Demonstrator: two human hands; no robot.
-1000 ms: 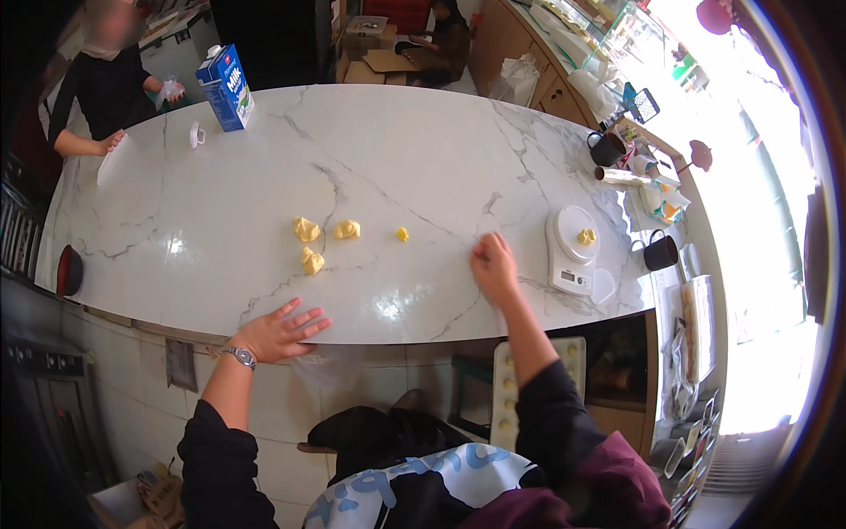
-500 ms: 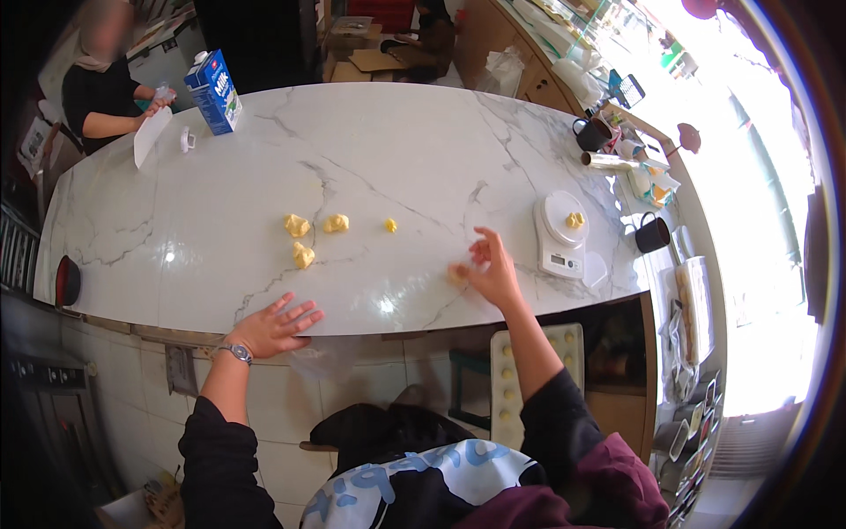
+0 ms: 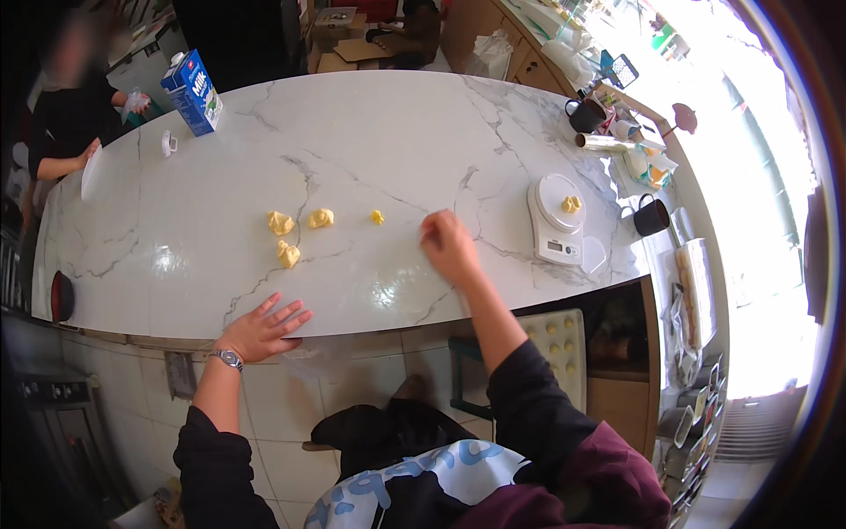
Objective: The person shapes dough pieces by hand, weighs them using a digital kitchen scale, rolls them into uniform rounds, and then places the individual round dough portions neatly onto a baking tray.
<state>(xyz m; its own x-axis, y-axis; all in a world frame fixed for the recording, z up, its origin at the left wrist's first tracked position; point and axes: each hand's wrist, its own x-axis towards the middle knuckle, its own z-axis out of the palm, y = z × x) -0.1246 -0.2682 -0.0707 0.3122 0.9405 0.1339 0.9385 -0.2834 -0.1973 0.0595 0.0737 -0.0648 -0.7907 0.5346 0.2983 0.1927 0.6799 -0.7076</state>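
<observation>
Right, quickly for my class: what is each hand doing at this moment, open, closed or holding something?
Left hand: open, fingers spread, nothing visible held.
Right hand: fingers curled; whether its grip holds anything cannot be told.

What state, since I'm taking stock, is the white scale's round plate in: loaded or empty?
Loaded: a small lump of yellow dough sits on the round plate of the white scale.

Three pale-yellow dough lumps (image 3: 321,218) lie grouped on the marbled tabletop (image 3: 388,132); a small yellow bit (image 3: 377,217) sits at their three o'clock; farther that way, a creased dough piece (image 3: 571,204) rests on a scale (image 3: 557,222).
</observation>
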